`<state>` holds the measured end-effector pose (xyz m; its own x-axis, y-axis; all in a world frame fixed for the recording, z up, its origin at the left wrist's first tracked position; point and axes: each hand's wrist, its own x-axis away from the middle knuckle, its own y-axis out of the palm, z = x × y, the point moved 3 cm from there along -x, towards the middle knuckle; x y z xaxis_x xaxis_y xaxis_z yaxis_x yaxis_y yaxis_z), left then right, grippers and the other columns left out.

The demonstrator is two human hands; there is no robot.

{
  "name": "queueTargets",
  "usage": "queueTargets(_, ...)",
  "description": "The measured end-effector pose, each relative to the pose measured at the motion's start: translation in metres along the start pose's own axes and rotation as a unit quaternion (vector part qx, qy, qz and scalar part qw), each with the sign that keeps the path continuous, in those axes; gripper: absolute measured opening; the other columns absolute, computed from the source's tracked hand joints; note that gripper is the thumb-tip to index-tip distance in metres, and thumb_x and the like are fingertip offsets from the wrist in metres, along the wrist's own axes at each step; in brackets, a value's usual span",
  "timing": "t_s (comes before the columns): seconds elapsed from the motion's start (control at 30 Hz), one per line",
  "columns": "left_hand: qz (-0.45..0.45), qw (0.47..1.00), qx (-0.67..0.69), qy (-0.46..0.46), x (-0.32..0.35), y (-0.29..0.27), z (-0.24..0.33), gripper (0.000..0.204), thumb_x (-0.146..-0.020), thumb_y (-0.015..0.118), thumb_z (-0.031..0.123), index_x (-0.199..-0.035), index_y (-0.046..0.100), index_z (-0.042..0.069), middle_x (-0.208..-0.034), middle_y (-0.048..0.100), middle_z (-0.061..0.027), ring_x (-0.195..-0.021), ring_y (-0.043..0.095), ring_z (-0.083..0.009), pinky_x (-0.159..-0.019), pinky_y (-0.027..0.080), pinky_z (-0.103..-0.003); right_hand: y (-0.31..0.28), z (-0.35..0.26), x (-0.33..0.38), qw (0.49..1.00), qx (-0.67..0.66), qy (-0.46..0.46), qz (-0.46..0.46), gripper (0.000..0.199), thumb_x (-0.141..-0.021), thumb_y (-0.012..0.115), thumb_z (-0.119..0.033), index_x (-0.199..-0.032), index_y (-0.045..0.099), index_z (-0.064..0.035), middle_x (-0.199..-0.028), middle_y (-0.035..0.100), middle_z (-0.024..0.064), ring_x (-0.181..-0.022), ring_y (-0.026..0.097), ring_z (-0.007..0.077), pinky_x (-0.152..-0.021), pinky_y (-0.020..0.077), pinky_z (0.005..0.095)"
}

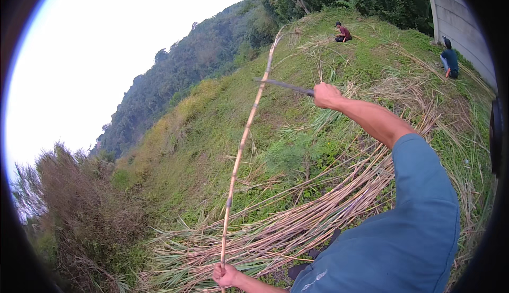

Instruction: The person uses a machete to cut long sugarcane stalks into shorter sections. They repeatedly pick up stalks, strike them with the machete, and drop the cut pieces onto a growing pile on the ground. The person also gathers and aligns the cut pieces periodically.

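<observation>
My left hand (pixel 226 275) is closed round the lower end of a long, pale, jointed cane stalk (pixel 243 143), which slants up and away and bends at its thin far tip. At the end of my outstretched right arm, my right hand (pixel 326 95) grips a machete (pixel 289 85) with a narrow dark blade. The blade points left and crosses the upper part of the stalk; whether it touches the stalk I cannot tell. A broad pile of cut canes (pixel 318 208) with green leaves lies on the ground by my feet.
Two people, one in a dark red shirt (pixel 344 32) and one in a dark teal shirt (pixel 450 59), crouch farther up the grassy slope (pixel 212 144). A grey panel wall (pixel 460 22) stands at right. More cut stalks (pixel 408 94) lie uphill; brown brush (pixel 90 203) grows at left.
</observation>
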<state>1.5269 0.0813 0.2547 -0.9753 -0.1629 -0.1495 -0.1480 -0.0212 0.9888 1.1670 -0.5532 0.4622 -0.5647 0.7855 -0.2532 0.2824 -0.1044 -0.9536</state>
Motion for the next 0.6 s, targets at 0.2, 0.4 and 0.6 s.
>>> queueTargets(0.2, 0.089, 0.996, 0.027, 0.012, -0.057, 0.031, 0.021, 0.034, -0.087, 0.037, 0.006, -0.057, 0.026, 0.017, -0.050, 0.018, 0.0046, -0.044, 0.023, -0.0114, -0.049, 0.026, -0.023, 0.216, 0.256, 0.271, 0.794, -0.199, 0.575, -0.011, 0.029, -0.084, 0.056, -0.021, -0.095, 0.069, 0.0026, -0.082, 0.068, 0.0190, -0.077, 0.065, 0.0289, -0.070, 0.0505, 0.0395)
queueTargets(0.4, 0.278, 0.958, -0.045, -0.048, 0.001, 0.029, -0.086, 0.043, -0.097, 0.026, 0.021, -0.054, 0.025, 0.018, -0.047, 0.022, 0.0025, -0.040, 0.022, -0.0133, -0.053, 0.039, -0.028, 0.305, 0.155, 0.426, 0.636, -0.422, 0.642, 0.076, 0.023, -0.077, 0.068, -0.014, -0.074, 0.051, 0.0008, -0.055, 0.052, 0.0101, -0.038, 0.049, 0.0216, -0.035, 0.0401, 0.0376)
queueTargets(0.6, 0.305, 0.943, -0.064, -0.121, 0.081, -0.006, -0.088, 0.049, -0.102, 0.023, 0.035, -0.058, 0.031, 0.015, -0.048, 0.028, -0.0013, -0.044, 0.033, -0.0155, -0.068, 0.050, -0.039, 0.248, -0.024, 0.316, 0.582, -0.698, 0.399, 0.125, 0.028, -0.088, 0.071, -0.023, -0.087, 0.048, -0.0074, -0.060, 0.055, 0.0040, -0.043, 0.050, 0.0124, -0.039, 0.0405, 0.0250)
